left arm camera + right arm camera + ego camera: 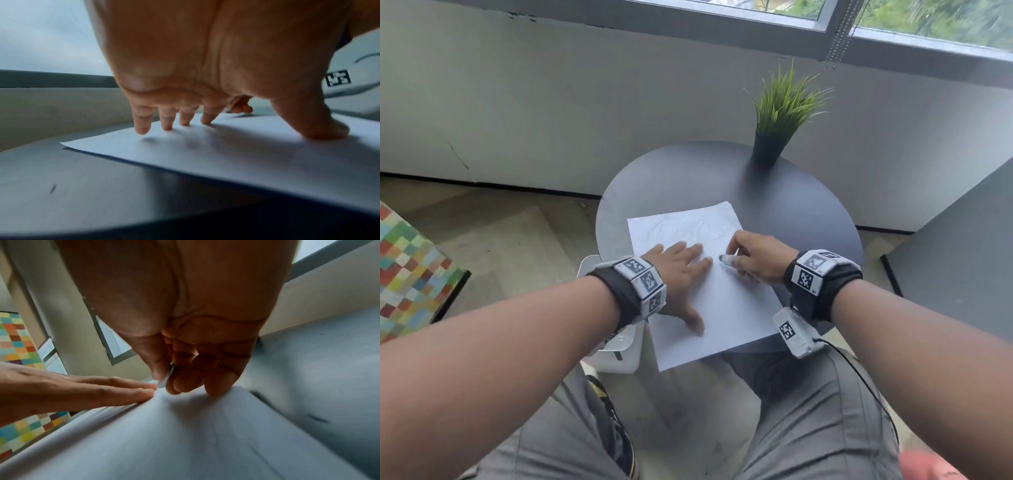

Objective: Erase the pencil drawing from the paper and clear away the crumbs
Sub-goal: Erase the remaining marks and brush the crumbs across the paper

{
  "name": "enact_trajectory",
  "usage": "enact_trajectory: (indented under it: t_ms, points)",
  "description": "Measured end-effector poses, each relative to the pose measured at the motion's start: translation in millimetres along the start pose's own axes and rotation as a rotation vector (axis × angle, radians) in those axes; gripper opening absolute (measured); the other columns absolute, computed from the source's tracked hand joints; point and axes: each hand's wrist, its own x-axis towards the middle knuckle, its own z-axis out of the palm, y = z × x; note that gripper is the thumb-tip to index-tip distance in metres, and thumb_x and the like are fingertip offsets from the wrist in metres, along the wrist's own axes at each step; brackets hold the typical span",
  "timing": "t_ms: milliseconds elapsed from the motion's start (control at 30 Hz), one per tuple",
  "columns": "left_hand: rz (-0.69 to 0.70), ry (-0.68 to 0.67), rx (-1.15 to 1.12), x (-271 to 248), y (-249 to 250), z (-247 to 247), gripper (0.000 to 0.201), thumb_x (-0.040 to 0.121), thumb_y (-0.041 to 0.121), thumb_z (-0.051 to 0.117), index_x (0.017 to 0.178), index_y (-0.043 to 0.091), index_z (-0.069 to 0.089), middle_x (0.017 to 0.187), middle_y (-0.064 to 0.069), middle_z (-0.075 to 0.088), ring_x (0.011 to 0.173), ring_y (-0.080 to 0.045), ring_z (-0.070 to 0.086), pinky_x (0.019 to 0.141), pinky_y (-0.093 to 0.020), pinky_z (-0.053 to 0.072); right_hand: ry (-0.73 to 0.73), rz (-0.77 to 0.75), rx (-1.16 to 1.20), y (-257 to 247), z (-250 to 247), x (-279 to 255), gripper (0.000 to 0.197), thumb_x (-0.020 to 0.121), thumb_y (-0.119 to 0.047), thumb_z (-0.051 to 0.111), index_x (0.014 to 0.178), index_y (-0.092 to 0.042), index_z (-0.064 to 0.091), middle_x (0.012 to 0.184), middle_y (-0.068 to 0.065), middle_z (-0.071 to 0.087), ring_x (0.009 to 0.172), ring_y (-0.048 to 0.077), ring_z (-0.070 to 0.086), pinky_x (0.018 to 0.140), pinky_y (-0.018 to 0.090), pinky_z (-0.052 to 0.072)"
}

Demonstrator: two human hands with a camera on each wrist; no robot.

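A white sheet of paper [722, 308] lies on the round dark table [791, 198], its near corner hanging over the edge. Faint pencil lines [688, 226] mark its far part. My left hand [681, 274] lies flat on the paper [226, 155] with straight spread fingers [141, 125] pressing it down. My right hand [750, 260] pinches a small white eraser [726, 259] with a dark tip, held just beside the left fingertips. In the right wrist view the eraser [167, 378] sits between thumb and curled fingers, over the paper [205, 434].
A potted grass plant [780, 116] stands at the table's far side. A white stool or bin [616, 342] sits by my left knee under the left wrist. A colourful checkered seat [410, 270] is at the left, a grey surface [962, 246] at the right.
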Motion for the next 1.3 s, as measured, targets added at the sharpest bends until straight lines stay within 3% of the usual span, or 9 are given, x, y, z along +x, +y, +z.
enact_trajectory:
  t_ms: [167,367,567,700,867,1033,1167,1233,1300]
  points:
    - [0.01,-0.01,0.016,5,-1,10,0.139,0.053,0.095,0.056,0.157,0.026,-0.006,0.164,0.001,-0.013,0.151,-0.026,-0.007,0.118,-0.052,0.018,0.01,0.025,-0.138,-5,10,-1,0.022,0.097,-0.041,0.049,0.099,-0.02,0.05,0.096,0.005,0.063,0.088,0.027,0.057,0.073,0.034,0.044]
    - [0.013,-0.049,-0.013,5,-1,8,0.14,0.052,0.095,0.058,0.157,0.029,-0.008,0.164,0.002,-0.018,0.151,-0.026,-0.011,0.118,-0.056,0.016,-0.195,-0.287,-0.273,-25,32,-40,0.022,0.099,-0.039,0.045,0.102,-0.017,0.05,0.091,0.006,0.064,0.083,0.029,0.057,0.075,0.039,0.048]
    - [-0.017,-0.068,0.022,6,0,3,0.141,0.05,0.096,0.058,0.155,0.033,-0.011,0.163,0.004,-0.019,0.15,-0.026,-0.008,0.112,-0.063,0.023,0.007,-0.098,-0.219,-11,13,-17,0.024,0.098,-0.042,0.047,0.11,-0.022,0.052,0.101,0.01,0.065,0.092,0.033,0.059,0.079,0.038,0.05]
    - [-0.027,-0.088,0.027,8,3,1,0.141,0.049,0.095,0.06,0.154,0.035,-0.013,0.163,0.004,-0.021,0.15,-0.028,-0.01,0.11,-0.066,0.024,-0.23,-0.303,-0.246,-28,35,-42,0.021,0.1,-0.038,0.046,0.106,-0.019,0.051,0.092,0.003,0.063,0.086,0.026,0.057,0.079,0.037,0.047]
    - [-0.037,-0.088,0.044,7,4,-1,0.139,0.049,0.094,0.061,0.154,0.036,-0.009,0.163,0.003,-0.019,0.149,-0.029,-0.007,0.107,-0.065,0.028,-0.024,-0.1,-0.204,-8,9,-8,0.022,0.097,-0.042,0.049,0.109,-0.025,0.051,0.098,0.004,0.065,0.092,0.03,0.06,0.075,0.033,0.046]
    - [-0.051,-0.129,0.05,10,8,-5,0.141,0.048,0.092,0.063,0.153,0.04,-0.015,0.162,0.0,-0.023,0.149,-0.033,-0.01,0.107,-0.071,0.026,-0.313,-0.267,-0.243,-27,29,-40,0.023,0.099,-0.038,0.048,0.114,-0.022,0.055,0.095,-0.006,0.055,0.086,0.018,0.05,0.074,0.029,0.037]
    - [-0.061,-0.131,0.097,11,11,-9,0.138,0.049,0.094,0.062,0.151,0.045,-0.018,0.162,-0.003,-0.022,0.148,-0.035,-0.006,0.1,-0.065,0.035,-0.03,-0.033,-0.215,7,-3,-11,0.024,0.096,-0.047,0.052,0.106,-0.025,0.055,0.096,-0.003,0.063,0.085,0.024,0.058,0.071,0.029,0.043]
    - [-0.062,-0.147,0.114,11,15,-14,0.137,0.051,0.091,0.064,0.15,0.045,-0.018,0.162,-0.006,-0.02,0.147,-0.037,-0.002,0.1,-0.062,0.038,-0.033,-0.035,-0.211,16,-5,-14,0.024,0.095,-0.048,0.052,0.1,-0.024,0.054,0.086,-0.005,0.061,0.08,0.023,0.058,0.069,0.029,0.046]
    - [-0.055,-0.16,0.13,12,18,-18,0.138,0.05,0.089,0.067,0.15,0.046,-0.018,0.162,-0.01,-0.019,0.145,-0.04,0.003,0.1,-0.06,0.038,-0.152,-0.132,-0.214,11,1,-26,0.02,0.096,-0.045,0.054,0.098,-0.026,0.055,0.075,-0.014,0.055,0.071,0.011,0.056,0.061,0.015,0.042]
